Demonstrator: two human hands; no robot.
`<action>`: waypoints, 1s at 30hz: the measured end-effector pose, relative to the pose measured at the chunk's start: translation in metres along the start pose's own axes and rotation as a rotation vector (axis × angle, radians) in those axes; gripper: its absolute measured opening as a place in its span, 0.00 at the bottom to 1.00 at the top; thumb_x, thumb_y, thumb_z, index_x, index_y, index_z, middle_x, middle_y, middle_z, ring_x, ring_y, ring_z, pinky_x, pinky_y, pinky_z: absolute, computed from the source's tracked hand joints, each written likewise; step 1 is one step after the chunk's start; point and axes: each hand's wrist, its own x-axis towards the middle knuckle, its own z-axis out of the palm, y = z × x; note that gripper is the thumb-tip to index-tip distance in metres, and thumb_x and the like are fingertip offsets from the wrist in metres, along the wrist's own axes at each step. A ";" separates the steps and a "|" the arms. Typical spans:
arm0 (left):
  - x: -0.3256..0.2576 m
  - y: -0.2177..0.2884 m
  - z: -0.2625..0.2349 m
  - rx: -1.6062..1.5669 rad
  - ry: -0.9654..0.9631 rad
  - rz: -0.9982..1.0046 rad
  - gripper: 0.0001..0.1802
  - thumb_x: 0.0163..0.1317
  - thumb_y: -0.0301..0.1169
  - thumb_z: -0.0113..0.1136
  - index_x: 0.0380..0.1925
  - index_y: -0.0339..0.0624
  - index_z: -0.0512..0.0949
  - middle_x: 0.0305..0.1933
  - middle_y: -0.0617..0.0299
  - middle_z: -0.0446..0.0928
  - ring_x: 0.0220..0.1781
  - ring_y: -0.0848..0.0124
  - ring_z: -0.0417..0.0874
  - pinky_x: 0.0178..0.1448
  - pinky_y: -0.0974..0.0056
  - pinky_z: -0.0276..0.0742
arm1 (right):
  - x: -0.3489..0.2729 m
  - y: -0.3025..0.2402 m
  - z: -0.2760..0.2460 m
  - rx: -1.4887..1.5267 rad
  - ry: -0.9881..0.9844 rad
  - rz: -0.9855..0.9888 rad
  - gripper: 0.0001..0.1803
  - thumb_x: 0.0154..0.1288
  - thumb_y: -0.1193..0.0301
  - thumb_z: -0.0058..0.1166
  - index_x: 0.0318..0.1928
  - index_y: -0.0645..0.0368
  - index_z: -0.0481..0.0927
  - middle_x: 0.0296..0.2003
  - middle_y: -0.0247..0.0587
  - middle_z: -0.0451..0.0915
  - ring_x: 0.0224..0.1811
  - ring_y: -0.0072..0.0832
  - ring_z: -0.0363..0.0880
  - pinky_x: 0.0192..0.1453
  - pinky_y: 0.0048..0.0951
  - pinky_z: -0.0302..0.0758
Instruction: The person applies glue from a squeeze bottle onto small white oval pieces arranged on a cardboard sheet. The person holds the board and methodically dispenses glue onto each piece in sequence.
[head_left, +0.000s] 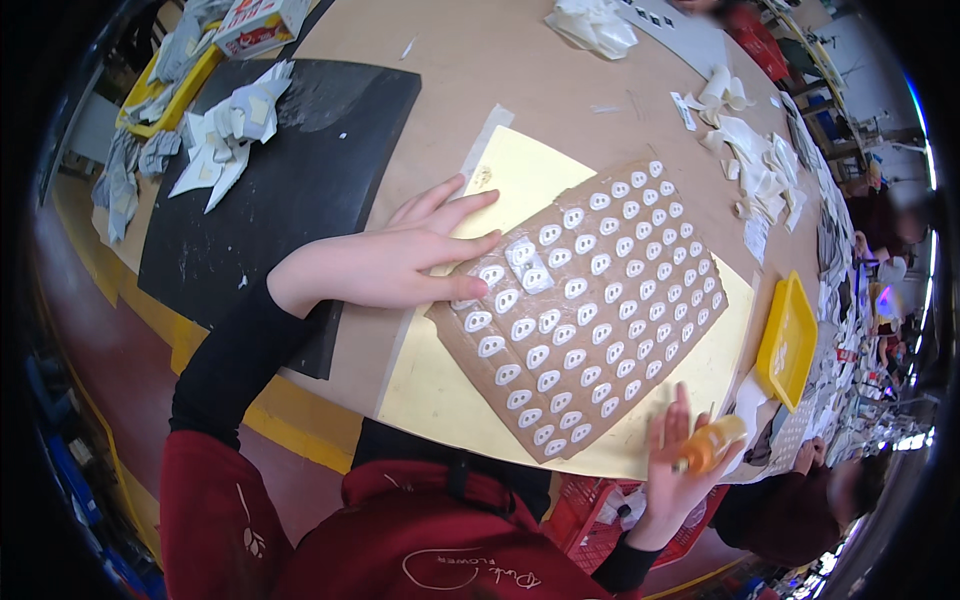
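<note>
A brown cardboard sheet (585,350) lies tilted on a pale yellow sheet (430,370), with rows of small white rounded pieces, each with two dark dots. My left hand (400,262) reaches over its upper-left edge, fingers spread and thumb and fingertips touching the cardboard; nothing is gripped there. Near the lower right corner, my right hand (675,465) holds a small orange-yellow bottle (713,445) against the palm by the thumb, some fingers stretched out. The bottle is slightly blurred. A clear shiny patch (528,262) covers a few pieces near my left fingers.
A black board (290,190) with crumpled white scraps (235,130) lies on the left. A yellow tray (787,340) stands right, a red basket (575,520) below the table edge. Peeled strips (755,160) lie at the back right. Another person (790,520) sits close on the right.
</note>
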 end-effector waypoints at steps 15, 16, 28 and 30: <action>0.013 0.029 -0.006 -1.396 -0.008 0.031 0.41 0.60 0.60 0.39 0.62 0.37 0.56 0.67 0.55 0.55 0.69 0.63 0.53 0.70 0.57 0.48 | -0.033 0.030 -0.016 0.102 -0.050 0.207 0.40 0.53 0.32 0.38 0.49 0.55 0.72 0.63 0.63 0.52 0.67 0.50 0.49 0.64 0.56 0.50; 0.012 0.035 -0.004 -1.488 -0.042 0.064 0.43 0.59 0.61 0.40 0.63 0.37 0.54 0.67 0.56 0.54 0.69 0.65 0.52 0.70 0.58 0.49 | -0.034 0.032 -0.015 0.103 -0.053 0.202 0.40 0.53 0.32 0.38 0.48 0.54 0.72 0.63 0.63 0.52 0.67 0.49 0.49 0.65 0.54 0.50; -0.008 0.031 0.022 -1.433 -0.153 0.169 0.57 0.47 0.66 0.51 0.67 0.49 0.36 0.70 0.57 0.46 0.68 0.63 0.54 0.66 0.55 0.58 | -0.034 0.043 -0.012 -0.177 -0.052 -0.252 0.41 0.53 0.34 0.42 0.50 0.59 0.67 0.54 0.56 0.63 0.39 0.33 0.73 0.43 0.30 0.72; -0.010 0.033 0.022 -1.411 -0.150 0.176 0.56 0.48 0.66 0.50 0.67 0.50 0.36 0.70 0.57 0.45 0.68 0.63 0.54 0.66 0.55 0.57 | -0.032 0.042 -0.004 -0.236 -0.023 -0.376 0.41 0.52 0.34 0.43 0.49 0.60 0.67 0.46 0.53 0.70 0.32 0.29 0.73 0.36 0.25 0.74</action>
